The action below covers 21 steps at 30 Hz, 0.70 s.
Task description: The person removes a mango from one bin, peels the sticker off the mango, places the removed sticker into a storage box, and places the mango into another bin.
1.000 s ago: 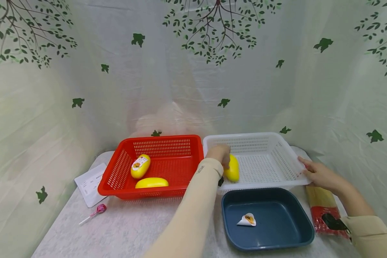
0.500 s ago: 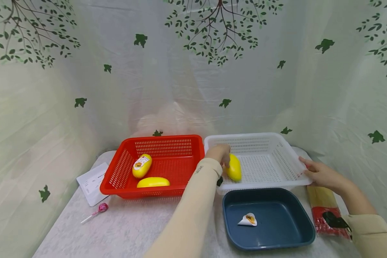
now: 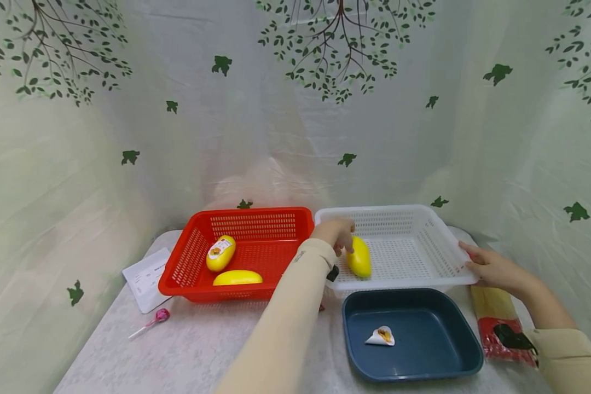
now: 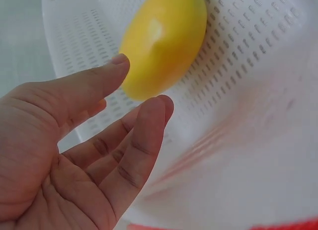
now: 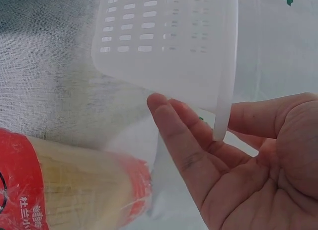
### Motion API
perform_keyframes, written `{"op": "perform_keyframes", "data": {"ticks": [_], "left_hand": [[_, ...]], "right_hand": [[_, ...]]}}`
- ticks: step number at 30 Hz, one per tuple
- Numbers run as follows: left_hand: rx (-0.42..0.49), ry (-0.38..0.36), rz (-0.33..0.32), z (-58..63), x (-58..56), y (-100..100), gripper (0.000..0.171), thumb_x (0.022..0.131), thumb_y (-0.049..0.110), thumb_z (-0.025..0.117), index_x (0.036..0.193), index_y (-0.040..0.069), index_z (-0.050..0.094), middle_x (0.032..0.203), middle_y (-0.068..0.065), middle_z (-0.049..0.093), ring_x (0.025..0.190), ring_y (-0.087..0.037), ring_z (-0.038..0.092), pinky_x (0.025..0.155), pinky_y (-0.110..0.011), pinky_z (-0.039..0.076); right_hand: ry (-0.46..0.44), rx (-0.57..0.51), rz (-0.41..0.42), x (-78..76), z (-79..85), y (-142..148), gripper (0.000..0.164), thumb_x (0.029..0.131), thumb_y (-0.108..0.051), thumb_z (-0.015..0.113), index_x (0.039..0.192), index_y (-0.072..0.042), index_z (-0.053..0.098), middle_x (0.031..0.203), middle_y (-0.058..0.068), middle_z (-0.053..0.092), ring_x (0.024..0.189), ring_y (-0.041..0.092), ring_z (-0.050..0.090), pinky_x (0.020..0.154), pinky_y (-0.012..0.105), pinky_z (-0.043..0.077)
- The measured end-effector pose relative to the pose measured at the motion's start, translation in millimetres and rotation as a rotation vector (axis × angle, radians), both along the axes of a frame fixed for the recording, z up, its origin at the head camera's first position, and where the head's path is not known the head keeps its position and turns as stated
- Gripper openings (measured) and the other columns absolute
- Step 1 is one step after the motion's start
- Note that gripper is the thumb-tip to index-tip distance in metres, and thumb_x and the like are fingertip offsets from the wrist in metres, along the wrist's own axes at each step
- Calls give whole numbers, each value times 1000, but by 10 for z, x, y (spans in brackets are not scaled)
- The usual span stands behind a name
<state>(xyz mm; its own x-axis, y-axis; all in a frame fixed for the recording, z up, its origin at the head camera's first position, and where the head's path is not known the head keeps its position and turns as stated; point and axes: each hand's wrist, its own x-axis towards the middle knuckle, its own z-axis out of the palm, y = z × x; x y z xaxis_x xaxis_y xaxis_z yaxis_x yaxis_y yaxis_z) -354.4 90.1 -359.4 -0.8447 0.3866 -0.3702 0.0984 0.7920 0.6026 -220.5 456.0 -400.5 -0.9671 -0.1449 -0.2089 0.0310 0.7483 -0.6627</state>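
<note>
A smooth yellow mango (image 3: pixel 359 257) lies in the left part of the white plastic basket (image 3: pixel 399 254). Over that side of the basket is my left hand (image 3: pixel 336 234), its thumb and fingers loosely bent and spread apart. In the left wrist view the thumb tip overlaps the mango's (image 4: pixel 166 41) edge, and nothing sits between the fingers. At the basket's right end my right hand (image 3: pixel 497 269) holds the rim. The right wrist view shows the thumb on one side of the rim (image 5: pixel 226 91) and the fingers curled beneath on the other.
Left of the white basket stands a red basket (image 3: pixel 271 257) with two yellow mangoes (image 3: pixel 221 253). In front, a dark blue tray (image 3: pixel 423 334) holds a curled white sticker (image 3: pixel 381 336). A noodle packet (image 3: pixel 497 323), a lollipop (image 3: pixel 161 315) and a paper sheet (image 3: pixel 146 279) lie around.
My left hand has loosened from the mango in the white basket, and its fingers have lifted and spread. My right hand keeps its hold on the rim. The head view has shifted slightly.
</note>
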Motion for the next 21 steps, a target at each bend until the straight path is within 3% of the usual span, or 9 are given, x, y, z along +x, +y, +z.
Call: {"op": "perform_keyframes", "data": {"ticks": [3, 7, 11, 14, 18, 21], "left_hand": [[6, -11, -35, 22, -35, -58, 63, 96, 13, 81, 154, 14, 55, 119, -17, 65, 90, -33, 72, 72, -31, 64], [13, -16, -78, 64, -66, -156, 62, 98, 17, 79, 154, 14, 54, 126, -16, 67, 90, -30, 76, 85, -36, 67], [11, 7, -133, 131, -62, -272, 59, 99, 20, 79, 153, 15, 54, 132, -13, 66, 92, -28, 77, 90, -38, 67], [7, 20, -177, 196, -44, -368, 61, 101, 21, 77, 155, 15, 51, 137, -14, 64, 100, -32, 77, 90, -37, 67], [15, 50, -209, 251, -34, -520, 65, 101, 23, 77, 158, 14, 49, 142, -16, 62, 104, -33, 75, 89, -35, 67], [30, 105, -230, 270, -31, -661, 65, 100, 23, 79, 157, 14, 50, 147, -16, 60, 97, -28, 75, 86, -34, 68]], "right_hand": [[-3, -1, 14, -10, 8, -2, 67, 114, -10, 46, 162, 16, 8, 147, 51, 37, 109, 31, 61, 85, 33, 65], [4, 23, 31, -21, 34, -18, 65, 113, -7, 46, 160, 20, 9, 141, 51, 43, 108, 30, 63, 87, 40, 67], [36, 98, 24, -25, 73, -53, 65, 111, -9, 50, 158, 21, 18, 132, 47, 50, 105, 31, 62, 82, 37, 65], [68, 175, 11, -22, 113, -99, 64, 112, -17, 53, 158, 18, 26, 135, 49, 50, 110, 49, 61, 87, 50, 64], [94, 194, -5, -34, 158, -167, 64, 113, -25, 53, 158, 14, 30, 147, 55, 37, 128, 69, 47, 95, 73, 56], [116, 163, -14, -47, 208, -240, 63, 113, -26, 53, 158, 13, 31, 149, 54, 35, 129, 71, 44, 97, 74, 55]]}}
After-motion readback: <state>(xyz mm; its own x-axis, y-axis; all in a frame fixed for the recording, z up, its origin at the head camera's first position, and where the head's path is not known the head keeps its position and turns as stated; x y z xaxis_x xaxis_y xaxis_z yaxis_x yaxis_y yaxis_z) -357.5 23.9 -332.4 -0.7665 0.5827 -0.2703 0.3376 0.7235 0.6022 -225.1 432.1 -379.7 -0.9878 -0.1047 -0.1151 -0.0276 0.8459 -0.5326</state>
